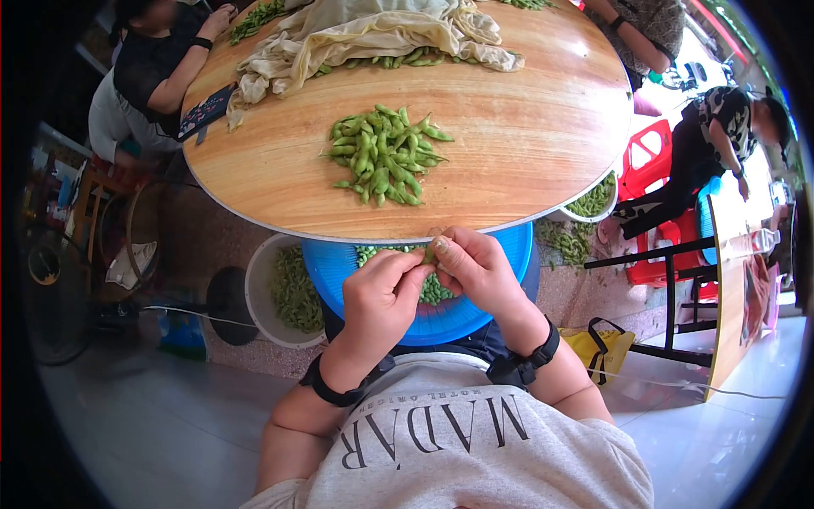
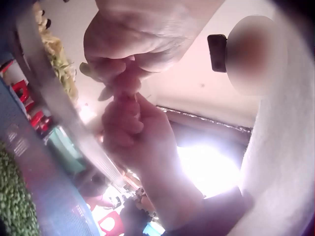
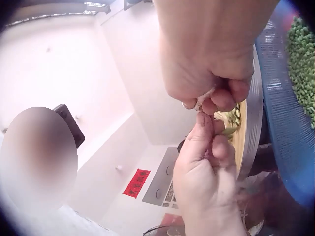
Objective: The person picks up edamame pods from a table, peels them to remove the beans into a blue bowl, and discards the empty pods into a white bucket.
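Both hands meet over the blue basket (image 1: 331,270) at the table's near edge. Between the fingertips is a green pod (image 1: 430,254), pinched by the left hand (image 1: 379,295) and the right hand (image 1: 480,273). In the left wrist view, green pod ends (image 2: 105,93) stick out beside the fingers of the left hand (image 2: 133,44). In the right wrist view, the right hand (image 3: 209,73) touches the left hand's fingertips, with a bit of green pod (image 3: 229,131) showing. Shelled green beans (image 1: 434,290) lie in the basket below.
A pile of pods (image 1: 383,157) lies on the round wooden table (image 1: 271,178), with a cloth (image 1: 356,42) behind it. A white tub of pods (image 1: 297,297) stands left of the basket; another bowl (image 1: 591,201) is at right. Other people are around the table.
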{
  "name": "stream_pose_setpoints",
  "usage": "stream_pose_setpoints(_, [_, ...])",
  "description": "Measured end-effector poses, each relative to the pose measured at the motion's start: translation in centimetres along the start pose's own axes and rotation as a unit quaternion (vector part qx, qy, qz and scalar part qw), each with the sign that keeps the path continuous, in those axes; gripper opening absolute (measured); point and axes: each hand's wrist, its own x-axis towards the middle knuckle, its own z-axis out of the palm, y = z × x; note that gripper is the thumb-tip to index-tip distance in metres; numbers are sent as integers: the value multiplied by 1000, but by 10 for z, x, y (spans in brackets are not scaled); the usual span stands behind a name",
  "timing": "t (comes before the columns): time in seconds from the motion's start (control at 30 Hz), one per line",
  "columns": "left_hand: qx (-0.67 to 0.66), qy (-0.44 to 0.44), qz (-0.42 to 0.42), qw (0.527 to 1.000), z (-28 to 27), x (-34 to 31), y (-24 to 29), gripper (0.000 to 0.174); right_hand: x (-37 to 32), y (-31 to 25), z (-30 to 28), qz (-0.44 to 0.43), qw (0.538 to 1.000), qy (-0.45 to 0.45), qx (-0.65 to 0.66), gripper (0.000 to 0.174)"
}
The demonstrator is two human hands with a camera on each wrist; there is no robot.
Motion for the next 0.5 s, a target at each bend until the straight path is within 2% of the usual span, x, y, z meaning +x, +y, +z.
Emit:
stream_pose_setpoints(0.03, [-70, -4, -79, 994, 2, -3, 0, 12, -1, -1, 1, -1, 1000, 5, 1, 26])
stream_pose_setpoints(0.1, [-207, -11, -235, 950, 7, -9, 0, 10, -2, -1, 2, -18, 1000, 16, -8, 25])
stream_pose_setpoints(0.27, [-354, 44, -289, 888, 24, -11, -3, 10, -2, -1, 7, -77, 993, 63, -58, 22])
stream_pose_setpoints(0.47, [-447, 50, -342, 825, 28, -11, -8, 11, -3, 15, 6, -96, 986, 103, -95, 22])
stream_pose_setpoints(0.5, [-459, 48, -348, 816, 28, -11, -9, 11, -4, 14, 5, -74, 990, 93, -70, 23])
